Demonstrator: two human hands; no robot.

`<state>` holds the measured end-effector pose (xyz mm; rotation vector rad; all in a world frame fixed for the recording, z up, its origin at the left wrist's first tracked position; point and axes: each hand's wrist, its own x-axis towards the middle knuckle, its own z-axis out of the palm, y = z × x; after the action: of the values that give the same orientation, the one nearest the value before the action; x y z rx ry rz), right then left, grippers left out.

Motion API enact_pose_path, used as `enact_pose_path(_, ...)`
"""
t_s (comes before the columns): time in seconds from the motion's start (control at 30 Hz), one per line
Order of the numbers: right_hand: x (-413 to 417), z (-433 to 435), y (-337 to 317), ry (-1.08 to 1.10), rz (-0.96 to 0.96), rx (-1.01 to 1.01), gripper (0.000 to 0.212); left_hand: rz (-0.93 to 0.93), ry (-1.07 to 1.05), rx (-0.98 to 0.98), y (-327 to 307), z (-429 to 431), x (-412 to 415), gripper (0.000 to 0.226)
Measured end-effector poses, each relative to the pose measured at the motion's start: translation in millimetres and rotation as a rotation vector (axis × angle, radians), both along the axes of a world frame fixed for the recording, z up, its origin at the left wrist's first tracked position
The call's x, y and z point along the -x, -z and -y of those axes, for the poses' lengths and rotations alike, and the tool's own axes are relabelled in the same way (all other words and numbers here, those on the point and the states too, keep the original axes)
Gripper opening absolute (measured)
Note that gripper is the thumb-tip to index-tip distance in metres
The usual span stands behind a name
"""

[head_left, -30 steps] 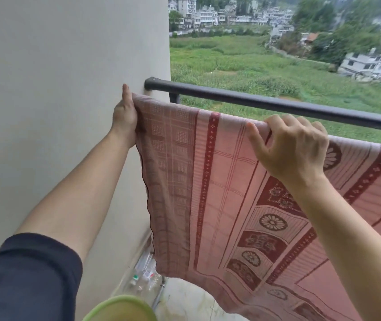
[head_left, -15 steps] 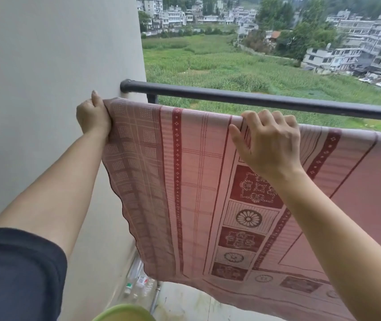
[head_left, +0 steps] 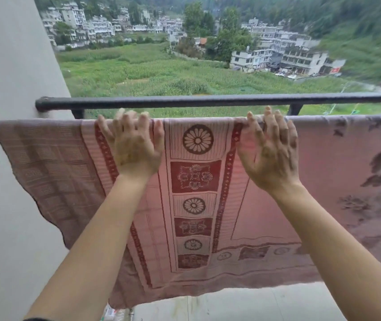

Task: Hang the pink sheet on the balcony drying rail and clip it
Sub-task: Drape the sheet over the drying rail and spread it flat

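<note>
Head view: the pink sheet (head_left: 196,205) is found draped just below the black rail (head_left: 184,101), its support hidden, with left hand (head_left: 136,151) and right hand (head_left: 270,158) laid on the top fold, fingers spread apart; the fold is best smoothed outward evenly before it is clipped.

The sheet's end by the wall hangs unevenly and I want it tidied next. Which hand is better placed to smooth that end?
Probably the left: the left hand lies on the pink sheet nearer the wall, the right hand farther along.
</note>
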<state>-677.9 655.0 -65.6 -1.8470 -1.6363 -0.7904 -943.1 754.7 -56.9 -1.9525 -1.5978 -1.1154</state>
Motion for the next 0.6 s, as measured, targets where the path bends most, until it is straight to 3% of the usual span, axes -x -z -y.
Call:
enact_pose_path(0.1,-43,40,13,0.119,-0.153,0.07,0.076,0.1,-0.011,0.029,2,20,-45,0.056)
enact_pose_path(0.23,-127,104,59,0.338,-0.33,0.248,0.082,0.16,0.261,0.071,28,78,-149,0.067)
enact_pose_path(0.33,-189,161,102,0.421,-0.375,0.299,0.085,0.135,0.359,0.25,61,123,-226,0.073)
enact_pose_path(0.43,-246,229,143,0.491,-0.426,0.311,0.085,0.015,0.504,0.44,102,179,-313,0.075)
enact_pose_path(0.6,-348,344,205,0.623,-0.544,0.405,0.088,-0.35,0.721,0.627,178,273,-472,0.076)
